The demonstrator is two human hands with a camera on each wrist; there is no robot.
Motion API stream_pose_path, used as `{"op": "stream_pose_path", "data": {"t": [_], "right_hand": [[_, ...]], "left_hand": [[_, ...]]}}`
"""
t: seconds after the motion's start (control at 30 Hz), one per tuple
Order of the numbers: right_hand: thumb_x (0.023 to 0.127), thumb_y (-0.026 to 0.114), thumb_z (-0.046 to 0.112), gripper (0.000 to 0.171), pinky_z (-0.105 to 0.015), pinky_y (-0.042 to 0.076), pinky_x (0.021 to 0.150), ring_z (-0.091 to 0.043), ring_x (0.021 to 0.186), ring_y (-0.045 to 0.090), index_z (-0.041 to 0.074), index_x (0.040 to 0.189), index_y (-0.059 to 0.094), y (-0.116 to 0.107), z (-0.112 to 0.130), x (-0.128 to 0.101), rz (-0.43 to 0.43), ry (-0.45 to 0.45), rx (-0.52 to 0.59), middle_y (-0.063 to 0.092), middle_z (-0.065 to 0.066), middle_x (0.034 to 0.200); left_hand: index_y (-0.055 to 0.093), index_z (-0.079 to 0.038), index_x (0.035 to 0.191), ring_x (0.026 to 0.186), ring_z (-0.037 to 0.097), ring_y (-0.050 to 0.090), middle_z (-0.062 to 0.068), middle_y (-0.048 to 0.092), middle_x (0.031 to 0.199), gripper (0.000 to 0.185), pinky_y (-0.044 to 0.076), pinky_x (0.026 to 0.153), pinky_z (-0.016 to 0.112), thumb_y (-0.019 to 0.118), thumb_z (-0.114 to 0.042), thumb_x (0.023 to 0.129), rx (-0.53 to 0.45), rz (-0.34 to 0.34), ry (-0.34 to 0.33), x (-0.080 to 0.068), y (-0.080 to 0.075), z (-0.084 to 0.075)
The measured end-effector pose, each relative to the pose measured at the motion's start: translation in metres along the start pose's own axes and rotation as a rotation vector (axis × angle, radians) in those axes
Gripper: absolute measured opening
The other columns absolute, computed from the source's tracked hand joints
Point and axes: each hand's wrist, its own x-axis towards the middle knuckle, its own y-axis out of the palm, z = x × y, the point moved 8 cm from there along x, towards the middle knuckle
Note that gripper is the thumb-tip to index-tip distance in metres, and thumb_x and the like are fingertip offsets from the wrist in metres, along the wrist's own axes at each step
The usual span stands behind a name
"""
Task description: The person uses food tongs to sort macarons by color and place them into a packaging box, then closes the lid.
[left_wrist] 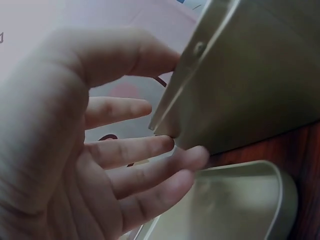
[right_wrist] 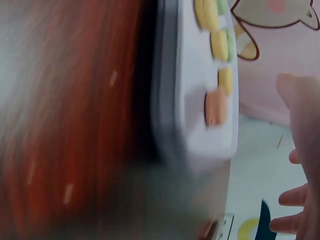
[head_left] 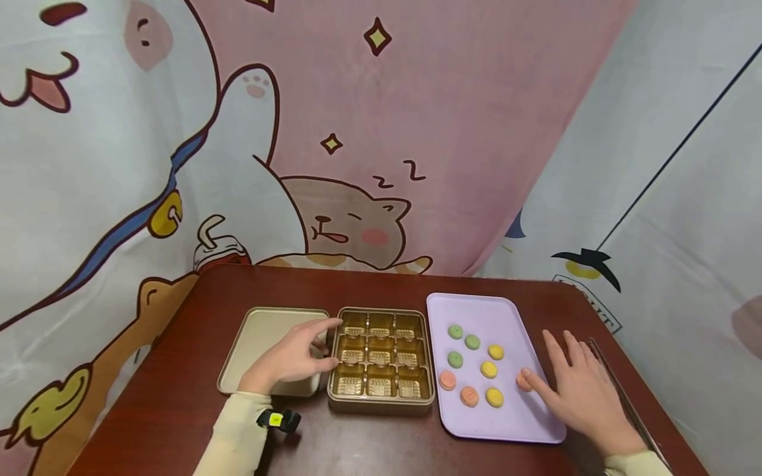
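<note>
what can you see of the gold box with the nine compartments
The box looks like gold-toned metal, roughly square with rounded corners. Inside are nine shiny gold compartments, three by three, all empty. It stands upright and open on the dark reddish table, between a shallow gold tray on its left and the lilac tray on its right. The left hand is at its left edge, the thumb seemingly touching it.

The left grip [head_left: 288,354] holds thumb and fingers parted; the right grip [head_left: 583,393] spreads, thumb extended left.
</note>
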Motion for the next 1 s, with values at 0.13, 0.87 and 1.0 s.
{"op": "stream_pose_path", "data": {"t": [0.13, 0.87, 1.0], "right_hand": [[0.093, 0.066, 0.065, 0.098, -0.086, 0.033, 0.103, -0.071, 0.128, 0.037, -0.002, 0.157, 0.037, -0.003, -0.023, -0.009, 0.017, 0.053, -0.047, 0.034, -0.045, 0.149], [0.099, 0.069, 0.037, 0.077, -0.073, 0.052, 0.072, -0.064, 0.089, 0.056, -0.023, 0.128, 0.029, 0.017, -0.109, -0.044, 0.358, 0.37, -0.041, 0.047, -0.047, 0.102], [0.1, 0.068, 0.02, 0.051, -0.068, 0.053, 0.063, -0.058, 0.08, 0.059, -0.018, 0.112, 0.036, 0.015, -0.111, -0.049, 0.353, 0.364, -0.038, 0.049, -0.039, 0.09]], "left_hand": [[0.05, -0.003, 0.152, 0.097, 0.024, 0.073, 0.018, 0.058, 0.145, 0.074, 0.063, 0.086, 0.037, 0.082, -0.016, 0.087, -0.077, 0.028, 0.009, -0.001, 0.003, 0.001], [0.046, -0.002, 0.153, 0.098, 0.023, 0.073, 0.026, 0.049, 0.151, 0.077, 0.064, 0.087, 0.032, 0.081, -0.005, 0.085, -0.198, 0.063, -0.03, -0.005, 0.002, 0.006], [0.046, -0.002, 0.153, 0.098, 0.023, 0.073, 0.025, 0.049, 0.151, 0.076, 0.064, 0.087, 0.033, 0.08, -0.006, 0.085, -0.191, 0.072, -0.021, -0.003, 0.005, 0.005]]}}
